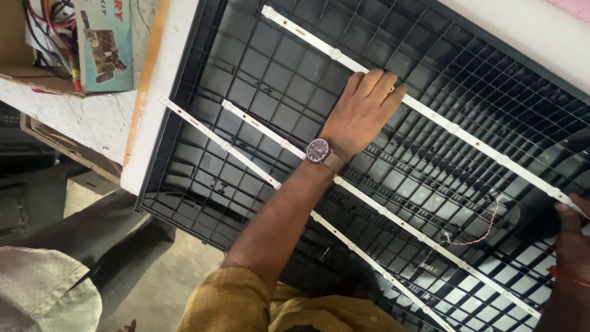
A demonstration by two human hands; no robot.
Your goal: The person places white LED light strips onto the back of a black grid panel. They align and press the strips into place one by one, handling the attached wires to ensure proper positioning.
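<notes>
Both your hands are on the top light strip, laid across the black ribbed panel.

The black panel (258,67) fills the white table (163,80), one corner hanging past its edge. Three white strips run slantwise over it: the top strip (467,136), the middle strip (393,220), the lower strip (216,141). Your left hand (364,110), wristwatch (318,150) showing, lies flat with fingers together on the top strip. Your right hand (573,227) touches that strip's far end; I can't tell its grip.
</notes>
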